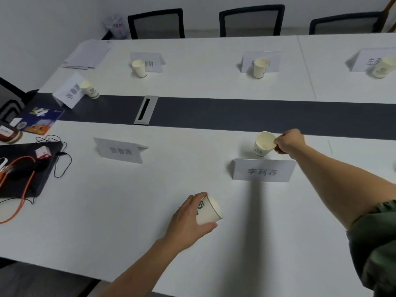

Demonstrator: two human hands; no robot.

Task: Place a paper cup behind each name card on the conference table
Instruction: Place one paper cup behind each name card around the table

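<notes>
My right hand (288,140) pinches rim of upright paper cup (263,145), mouth up, just behind near name card (263,170). My left hand (188,219) grips second cup (211,209), axis tilted, mouth pointing right, above table (128,211).

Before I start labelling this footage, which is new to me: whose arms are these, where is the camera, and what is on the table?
There is no machine: one camera worn on a person's head looks down at their two bare hands. The right hand pinches the rim of a paper cup standing behind the near name card. The left hand grips a second cup, tilted on its side. The white conference table also carries another near card with no cup yet, four farther cards that each have a cup, and a dark laptop bag with cables at the left.
</notes>
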